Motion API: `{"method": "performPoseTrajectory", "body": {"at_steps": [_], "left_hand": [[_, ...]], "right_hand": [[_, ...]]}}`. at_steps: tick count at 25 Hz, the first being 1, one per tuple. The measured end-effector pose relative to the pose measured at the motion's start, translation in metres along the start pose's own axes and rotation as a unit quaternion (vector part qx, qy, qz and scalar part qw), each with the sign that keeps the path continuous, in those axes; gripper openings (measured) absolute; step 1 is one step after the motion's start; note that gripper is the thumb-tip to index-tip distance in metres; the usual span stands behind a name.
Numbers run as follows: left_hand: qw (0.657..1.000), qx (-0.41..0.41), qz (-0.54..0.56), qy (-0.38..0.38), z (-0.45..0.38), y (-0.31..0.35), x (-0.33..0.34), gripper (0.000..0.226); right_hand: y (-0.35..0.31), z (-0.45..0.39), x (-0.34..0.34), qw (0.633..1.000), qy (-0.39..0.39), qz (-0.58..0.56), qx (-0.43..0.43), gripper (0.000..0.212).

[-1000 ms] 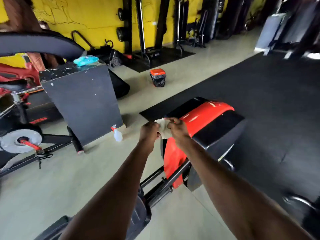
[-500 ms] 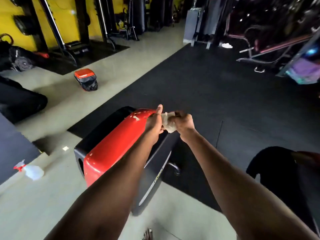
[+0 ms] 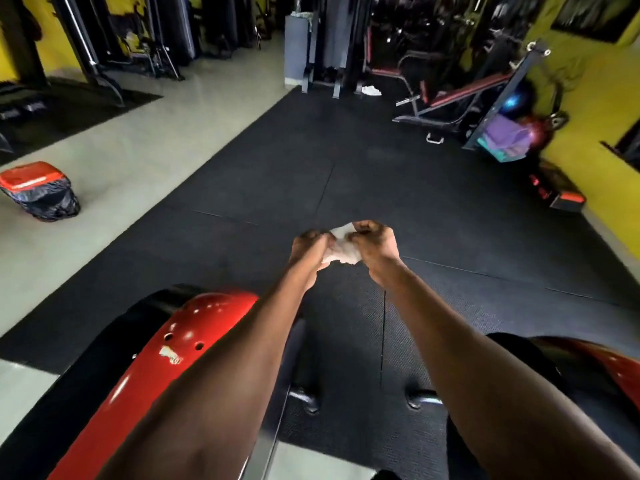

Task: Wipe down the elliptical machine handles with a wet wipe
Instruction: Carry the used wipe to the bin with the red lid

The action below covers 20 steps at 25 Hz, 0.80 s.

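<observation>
Wet wipe (image 3: 341, 249), white and crumpled, sits bunched between both hands out in front of the person, held in the air above the black rubber floor mat (image 3: 346, 161). Left hand (image 3: 308, 249) has its fingers curled round the wipe's left side, and right hand (image 3: 375, 249) pinches the right side and top edge, so the 2 hands are almost touching with the wipe pressed between them. Both forearms stretch forward from the bottom of the view, the hands well above the machine below.

Below the left forearm lies the elliptical machine's red cover (image 3: 173, 344), glossy, with small holes and a scuffed patch, edged by black housing (image 3: 79, 375). A second red curved part (image 3: 602, 365) shows at the lower right, beside a dark rounded shape. No handle of the machine can be made out in this view.

On the pale floor (image 3: 114, 161) to the left stands a bin (image 3: 36, 190) with a red lid and a black bag. Far across the mat, a weight bench (image 3: 450, 95) with red padding stands near the yellow wall (image 3: 595, 98), with a purple and teal bundle (image 3: 504, 140) beside it. A white cloth (image 3: 372, 90) lies on the mat's far edge near a grey upright panel (image 3: 296, 46). Dark racks (image 3: 93, 46) line the left rear wall; detail there is blurred.
</observation>
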<state>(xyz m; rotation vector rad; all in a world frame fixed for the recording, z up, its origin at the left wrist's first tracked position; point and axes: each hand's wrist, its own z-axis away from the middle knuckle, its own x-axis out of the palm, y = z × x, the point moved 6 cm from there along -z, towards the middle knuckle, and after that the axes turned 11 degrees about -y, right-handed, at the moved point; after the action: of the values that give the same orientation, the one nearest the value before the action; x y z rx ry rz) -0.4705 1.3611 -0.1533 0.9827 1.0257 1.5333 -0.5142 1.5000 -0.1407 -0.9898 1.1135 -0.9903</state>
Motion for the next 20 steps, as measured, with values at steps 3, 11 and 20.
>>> {"method": "performPoseTrajectory", "body": {"at_steps": [3,11,20], "left_hand": [[0.999,0.033,0.013,0.016,-0.087,0.012,0.016,0.013],[0.994,0.032,0.025,0.099,-0.303,0.092,0.042,0.017],[0.975,0.084,-0.010,0.204,-0.487,0.170,-0.064,0.037]], "right_hand": [[0.005,-0.085,-0.017,1.000,-0.019,-0.011,0.002,0.018],[-0.046,-0.338,-0.031,0.993,-0.116,0.029,-0.016,0.017],[-0.120,-0.557,0.081,0.974,-0.194,0.084,-0.075,0.019]]}}
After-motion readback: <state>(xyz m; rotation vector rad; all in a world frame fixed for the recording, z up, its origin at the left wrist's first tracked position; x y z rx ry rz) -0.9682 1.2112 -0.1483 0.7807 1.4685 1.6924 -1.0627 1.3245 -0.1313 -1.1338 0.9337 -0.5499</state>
